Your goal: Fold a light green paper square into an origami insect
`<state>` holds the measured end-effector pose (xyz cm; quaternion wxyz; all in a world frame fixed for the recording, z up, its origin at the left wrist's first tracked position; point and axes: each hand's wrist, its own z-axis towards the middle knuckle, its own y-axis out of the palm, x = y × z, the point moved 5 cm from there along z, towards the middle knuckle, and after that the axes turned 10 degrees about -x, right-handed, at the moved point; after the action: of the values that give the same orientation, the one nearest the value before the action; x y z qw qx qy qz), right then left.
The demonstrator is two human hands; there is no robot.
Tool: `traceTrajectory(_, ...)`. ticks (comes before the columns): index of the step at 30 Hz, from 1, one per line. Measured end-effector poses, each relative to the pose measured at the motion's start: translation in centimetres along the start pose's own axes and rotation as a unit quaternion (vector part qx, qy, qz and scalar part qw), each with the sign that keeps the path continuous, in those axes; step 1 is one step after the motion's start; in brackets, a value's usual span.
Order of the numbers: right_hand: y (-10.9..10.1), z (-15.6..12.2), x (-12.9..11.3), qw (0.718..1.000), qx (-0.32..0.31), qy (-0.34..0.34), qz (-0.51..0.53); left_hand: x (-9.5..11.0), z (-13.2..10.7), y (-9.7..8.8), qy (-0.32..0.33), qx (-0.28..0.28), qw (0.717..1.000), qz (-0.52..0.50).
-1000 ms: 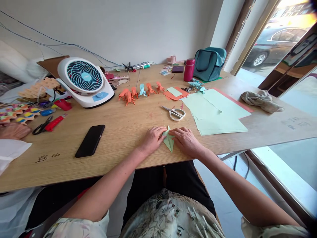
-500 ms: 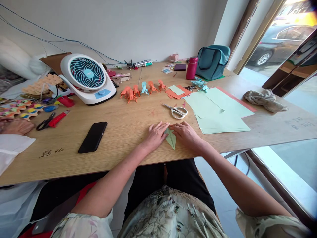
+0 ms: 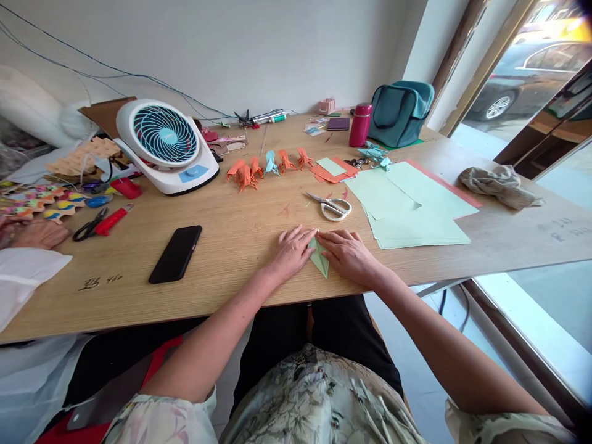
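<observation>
A small piece of light green paper (image 3: 320, 261), folded to a pointed kite shape, lies on the table near its front edge with its point toward me. My left hand (image 3: 294, 249) grips its left side, fingertips at the top edge and thumb on the paper. From the right, my right hand (image 3: 345, 251) holds the other side, with its fingertips meeting the left ones at the top. The fingers cover much of the upper paper. Just beyond my hands rest white-handled scissors (image 3: 336, 210).
Green paper sheets (image 3: 416, 228) lie to the right, a black phone (image 3: 176, 254) to the left. Behind stand orange folded paper figures (image 3: 244, 176), a fan (image 3: 166, 148), a pink bottle (image 3: 361, 125) and a teal bag (image 3: 402, 114). Another person's hand (image 3: 39, 234) is at far left.
The view has shifted slightly. My right hand's fingers have moved a little over the paper's upper right side; both hands stay on the folded paper.
</observation>
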<state>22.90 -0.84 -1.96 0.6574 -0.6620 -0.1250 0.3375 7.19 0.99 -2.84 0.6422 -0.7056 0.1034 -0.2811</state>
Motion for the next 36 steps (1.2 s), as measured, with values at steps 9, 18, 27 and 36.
traceTrajectory(9, -0.2, -0.1, 2.2, 0.986, 0.109, 0.083, 0.096, -0.9, -0.4, -0.6, -0.044, 0.117, 0.989, -0.077)
traceTrajectory(18, -0.5, 0.0, 2.3, 0.971, 0.105, 0.077, 0.200, -0.6, 0.4, -1.2, -0.005, 0.112, 0.968, -0.225)
traceTrajectory(27, -0.1, 3.1, 3.9, 0.899, 0.101, 0.032, 0.424, -2.2, 4.0, -2.1, 0.034, 0.119, 0.876, -0.466)
traceTrajectory(36, 0.4, 6.2, 4.5, 0.842, 0.039, 0.014, 0.539, -4.0, 4.2, -0.9, 0.020, 0.123, 0.794, -0.594)
